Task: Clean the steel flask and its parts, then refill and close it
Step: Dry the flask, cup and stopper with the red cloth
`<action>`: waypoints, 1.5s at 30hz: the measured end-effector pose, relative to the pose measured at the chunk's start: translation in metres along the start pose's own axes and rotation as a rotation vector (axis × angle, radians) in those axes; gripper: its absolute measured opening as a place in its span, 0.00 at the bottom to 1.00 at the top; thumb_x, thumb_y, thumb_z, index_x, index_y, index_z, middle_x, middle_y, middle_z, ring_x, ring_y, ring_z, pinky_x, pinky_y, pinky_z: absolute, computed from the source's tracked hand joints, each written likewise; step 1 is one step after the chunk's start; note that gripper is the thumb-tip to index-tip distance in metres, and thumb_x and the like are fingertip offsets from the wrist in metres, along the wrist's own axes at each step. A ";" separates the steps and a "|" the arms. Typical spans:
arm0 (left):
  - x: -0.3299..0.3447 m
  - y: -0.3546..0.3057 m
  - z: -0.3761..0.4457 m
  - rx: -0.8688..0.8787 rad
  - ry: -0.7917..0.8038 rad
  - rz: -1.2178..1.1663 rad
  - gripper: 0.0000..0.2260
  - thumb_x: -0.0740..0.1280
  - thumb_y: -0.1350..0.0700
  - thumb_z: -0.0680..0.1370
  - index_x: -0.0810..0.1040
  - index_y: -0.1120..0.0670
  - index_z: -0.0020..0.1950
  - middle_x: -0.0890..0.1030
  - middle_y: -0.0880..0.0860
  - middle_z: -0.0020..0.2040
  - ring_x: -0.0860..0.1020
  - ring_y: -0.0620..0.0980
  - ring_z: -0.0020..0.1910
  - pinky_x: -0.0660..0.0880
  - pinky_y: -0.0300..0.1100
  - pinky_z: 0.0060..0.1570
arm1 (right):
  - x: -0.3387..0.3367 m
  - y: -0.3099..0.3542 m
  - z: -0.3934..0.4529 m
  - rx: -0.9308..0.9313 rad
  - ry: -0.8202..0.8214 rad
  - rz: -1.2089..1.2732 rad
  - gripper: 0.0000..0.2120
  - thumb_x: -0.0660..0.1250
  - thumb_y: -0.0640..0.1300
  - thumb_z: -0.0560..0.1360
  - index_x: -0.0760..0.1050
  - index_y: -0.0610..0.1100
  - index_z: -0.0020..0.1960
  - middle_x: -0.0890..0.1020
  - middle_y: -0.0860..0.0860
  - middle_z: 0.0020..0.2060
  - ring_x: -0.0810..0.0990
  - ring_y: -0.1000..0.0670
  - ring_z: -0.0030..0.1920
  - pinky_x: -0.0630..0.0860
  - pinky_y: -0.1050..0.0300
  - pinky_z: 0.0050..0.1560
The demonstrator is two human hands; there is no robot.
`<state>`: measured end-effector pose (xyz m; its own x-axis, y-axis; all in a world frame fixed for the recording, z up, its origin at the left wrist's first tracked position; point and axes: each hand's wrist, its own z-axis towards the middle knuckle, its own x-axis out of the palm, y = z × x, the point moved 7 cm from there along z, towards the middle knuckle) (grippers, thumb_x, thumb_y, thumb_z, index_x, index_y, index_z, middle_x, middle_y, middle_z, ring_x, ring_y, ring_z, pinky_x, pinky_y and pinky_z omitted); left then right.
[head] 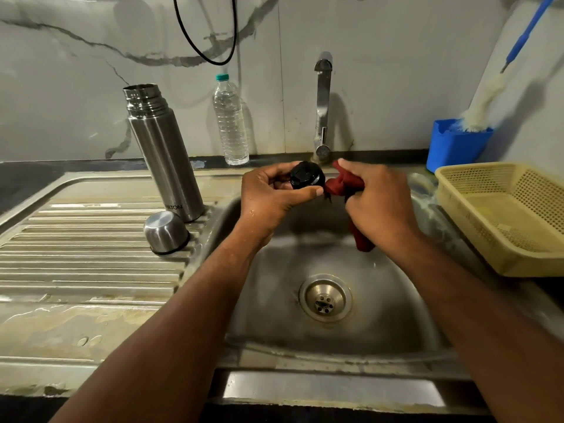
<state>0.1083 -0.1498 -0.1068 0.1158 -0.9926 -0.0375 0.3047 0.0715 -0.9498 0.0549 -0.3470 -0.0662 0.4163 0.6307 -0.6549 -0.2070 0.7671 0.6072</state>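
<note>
The open steel flask [164, 154] stands upright on the ribbed draining board [91, 254], left of the sink bowl [335, 328]. Its steel cup lid [165, 232] lies mouth-down just in front of it. Over the sink, my left hand [271, 193] grips the black stopper [306, 175] between fingers and thumb. My right hand [378, 199] holds a dark red cloth [346, 184] bunched against the stopper's right side, with a tail of cloth hanging below the palm.
A steel tap [323, 108] rises behind the sink, no water running. A clear plastic water bottle [230, 120] stands by the wall. At right sit a beige perforated basket [512, 221] and a blue holder [454, 145] with a bottle brush [488, 99].
</note>
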 end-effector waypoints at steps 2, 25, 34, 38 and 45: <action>-0.001 0.002 0.001 -0.004 -0.013 -0.009 0.27 0.87 0.61 0.62 0.86 0.56 0.60 0.89 0.53 0.51 0.85 0.53 0.48 0.84 0.53 0.59 | 0.000 0.008 0.000 -0.017 -0.043 0.085 0.33 0.68 0.29 0.72 0.75 0.50 0.74 0.82 0.49 0.65 0.80 0.48 0.64 0.75 0.57 0.67; 0.007 0.003 0.000 -0.110 0.050 -0.350 0.26 0.80 0.66 0.70 0.81 0.61 0.67 0.88 0.57 0.56 0.85 0.53 0.60 0.80 0.46 0.64 | 0.033 0.002 -0.004 0.267 0.024 0.665 0.19 0.66 0.30 0.77 0.83 0.52 0.55 0.87 0.51 0.47 0.86 0.50 0.50 0.83 0.51 0.55; 0.013 0.012 -0.002 -0.169 0.067 -0.275 0.21 0.79 0.67 0.72 0.80 0.56 0.63 0.88 0.51 0.49 0.86 0.39 0.46 0.77 0.29 0.41 | 0.038 -0.017 0.001 0.606 -0.052 1.094 0.16 0.67 0.26 0.76 0.82 0.45 0.49 0.87 0.46 0.46 0.87 0.45 0.48 0.84 0.46 0.53; 0.009 0.013 0.001 -0.125 0.009 -0.260 0.22 0.81 0.67 0.69 0.81 0.57 0.60 0.88 0.56 0.52 0.87 0.48 0.50 0.82 0.39 0.49 | 0.042 -0.004 -0.005 0.502 0.011 1.022 0.18 0.65 0.25 0.77 0.82 0.47 0.51 0.87 0.48 0.46 0.85 0.48 0.47 0.82 0.51 0.53; 0.005 0.011 0.000 -0.101 -0.001 -0.150 0.21 0.83 0.64 0.69 0.81 0.59 0.59 0.88 0.57 0.51 0.87 0.53 0.53 0.82 0.42 0.52 | 0.050 -0.011 -0.008 0.604 0.051 1.029 0.16 0.65 0.25 0.77 0.82 0.42 0.55 0.86 0.47 0.45 0.85 0.48 0.43 0.83 0.54 0.45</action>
<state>0.1121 -0.1542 -0.1179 0.0773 -0.9912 0.1071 0.2224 -0.0876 -0.9710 0.0712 -0.3228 -0.1087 0.2607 0.9313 0.2545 0.0327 -0.2719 0.9618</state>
